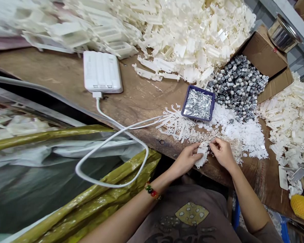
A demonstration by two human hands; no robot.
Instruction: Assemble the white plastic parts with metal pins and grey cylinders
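My left hand [188, 157] grips a flat white plastic part [202, 155] at the table's front edge, thumb on top. On the part's right side my right hand [221, 152] has its thumb and forefinger pinched together; whatever lies between those fingertips is too small to make out. Just beyond both hands spreads a heap of tiny beige plastic pieces [210, 135]. Long thin white strips [177, 125] lie fanned out to the left of it. Behind stands a purple tray [184, 111] filled with small metal pins. White round discs [250, 135] are piled to the right.
Grey motor-like pieces [239, 84] spill from a cardboard box [266, 54] with a metal bowl [283, 33] on it. Large heaps of cream plastic parts [187, 40] cover the back. A white power bank [102, 72] trails a looping cable [111, 138] over the edge.
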